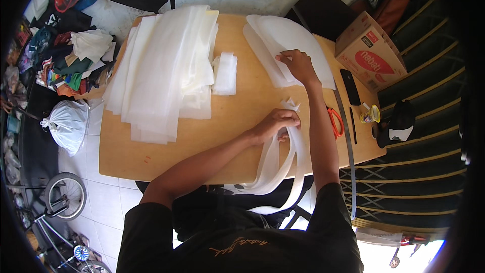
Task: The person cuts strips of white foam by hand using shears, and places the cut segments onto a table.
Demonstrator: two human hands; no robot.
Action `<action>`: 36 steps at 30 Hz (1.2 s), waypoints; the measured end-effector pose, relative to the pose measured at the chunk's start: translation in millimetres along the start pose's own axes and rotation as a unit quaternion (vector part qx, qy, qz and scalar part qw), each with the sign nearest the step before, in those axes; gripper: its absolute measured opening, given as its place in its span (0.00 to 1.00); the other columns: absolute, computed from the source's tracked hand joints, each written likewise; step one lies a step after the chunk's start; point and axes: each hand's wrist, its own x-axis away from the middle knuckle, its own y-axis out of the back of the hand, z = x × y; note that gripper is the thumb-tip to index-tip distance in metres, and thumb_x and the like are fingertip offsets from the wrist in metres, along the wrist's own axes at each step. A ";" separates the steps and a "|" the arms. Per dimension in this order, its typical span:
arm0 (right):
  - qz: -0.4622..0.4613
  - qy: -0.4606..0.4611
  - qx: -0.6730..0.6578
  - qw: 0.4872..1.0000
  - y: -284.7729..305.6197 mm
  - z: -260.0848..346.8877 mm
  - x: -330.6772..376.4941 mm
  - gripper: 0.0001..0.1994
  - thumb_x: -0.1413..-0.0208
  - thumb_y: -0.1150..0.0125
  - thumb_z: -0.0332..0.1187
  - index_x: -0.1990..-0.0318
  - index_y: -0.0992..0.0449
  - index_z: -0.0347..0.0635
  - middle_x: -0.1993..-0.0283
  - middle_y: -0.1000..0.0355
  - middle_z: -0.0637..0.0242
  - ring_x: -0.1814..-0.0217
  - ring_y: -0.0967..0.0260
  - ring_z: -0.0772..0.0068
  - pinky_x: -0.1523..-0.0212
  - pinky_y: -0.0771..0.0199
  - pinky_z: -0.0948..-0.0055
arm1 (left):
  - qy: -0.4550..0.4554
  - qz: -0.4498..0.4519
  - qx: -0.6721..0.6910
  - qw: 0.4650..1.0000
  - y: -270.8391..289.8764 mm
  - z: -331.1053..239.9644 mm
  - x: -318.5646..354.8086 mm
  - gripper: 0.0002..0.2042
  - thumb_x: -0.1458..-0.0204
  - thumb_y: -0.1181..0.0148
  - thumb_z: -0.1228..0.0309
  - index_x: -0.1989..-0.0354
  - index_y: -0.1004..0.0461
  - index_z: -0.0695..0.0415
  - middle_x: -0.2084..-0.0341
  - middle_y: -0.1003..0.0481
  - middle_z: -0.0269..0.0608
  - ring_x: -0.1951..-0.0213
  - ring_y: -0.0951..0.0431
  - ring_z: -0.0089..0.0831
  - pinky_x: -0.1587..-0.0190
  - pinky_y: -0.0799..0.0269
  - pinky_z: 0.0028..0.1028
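Observation:
My left hand [277,125] is closed around a bunch of long white translucent strips [298,156]. Their short ends stick up past my fingers, and the long ends loop down over the table's front edge toward my lap. Farther forward, my right hand [299,65] is above a stack of white translucent sheets [308,35] with a rounded outline. Its thumb and fingers are curled together; whatever may be between them is too small to make out. Left of my hands lies a large pile of long white sheets [161,71], and beside it a small white stack [225,73].
The wooden table [237,156] carries orange-handled scissors [335,123], a black phone [350,87], a yellow cup [371,114] and a long metal ruler [347,146] at right. A cardboard box [371,53] and a black cap [402,119] are beyond. A bicycle [65,197] stands left.

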 end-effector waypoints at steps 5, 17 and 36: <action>-0.042 0.036 0.032 0.998 -12.6 -6.7 5.5 0.15 0.45 0.37 0.40 0.56 0.18 0.41 0.61 0.21 0.50 0.56 0.24 0.45 0.49 0.25 0.56 | -0.063 -0.177 -0.099 0.977 16.2 -7.0 -4.5 0.12 0.46 0.48 0.76 0.53 0.28 0.57 0.61 0.28 0.38 0.70 0.27 0.21 0.76 0.33 0.19; -0.015 0.032 0.145 0.989 -24.9 9.5 2.1 0.11 0.49 0.41 0.31 0.59 0.19 0.38 0.63 0.22 0.48 0.57 0.24 0.46 0.52 0.24 0.55 | -0.089 -0.247 -0.724 0.638 23.9 4.1 -4.6 0.30 0.53 0.39 0.69 0.41 0.34 0.72 0.38 0.38 0.65 0.60 0.22 0.48 0.62 0.21 0.39; -0.038 0.117 0.194 0.973 -25.6 9.5 24.8 0.16 0.53 0.41 0.24 0.54 0.19 0.43 0.68 0.21 0.54 0.67 0.22 0.54 0.62 0.20 0.60 | -0.140 -0.278 -0.674 0.670 20.8 -2.2 -4.0 0.40 0.58 0.38 0.74 0.35 0.48 0.74 0.45 0.33 0.65 0.64 0.22 0.48 0.64 0.22 0.39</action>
